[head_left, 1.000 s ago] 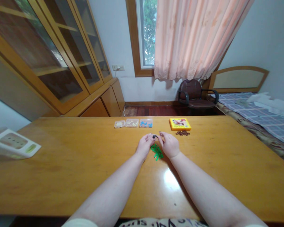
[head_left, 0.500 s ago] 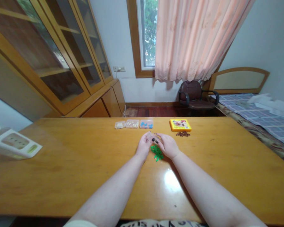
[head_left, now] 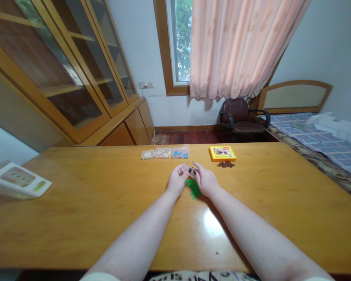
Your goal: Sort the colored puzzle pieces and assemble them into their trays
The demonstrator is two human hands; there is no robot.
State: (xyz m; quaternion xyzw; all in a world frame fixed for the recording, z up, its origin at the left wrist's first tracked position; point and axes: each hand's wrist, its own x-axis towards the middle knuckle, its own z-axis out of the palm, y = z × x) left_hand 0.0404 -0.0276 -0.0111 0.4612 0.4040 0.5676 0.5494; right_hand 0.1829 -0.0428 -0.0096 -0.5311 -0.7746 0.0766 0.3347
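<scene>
left hand (head_left: pixel 178 179): half closed, gripping cannot tell | right hand (head_left: pixel 205 180): half closed, fingertips touching left hand, gripping cannot tell | green plastic pieces (head_left: pixel 194 188): small heap just below hands, on wooden table (head_left: pixel 76 218) | three clear plastic boxes (head_left: pixel 163 152): white, cream, blue pieces inside | yellow box (head_left: pixel 222 153): label too small for reading | brown pieces (head_left: pixel 226 164): just before yellow box

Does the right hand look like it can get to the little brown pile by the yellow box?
Probably yes. The right hand lies close to the brown pile, and nothing seems to stand between them. The yellow box sits behind the pile.
</scene>
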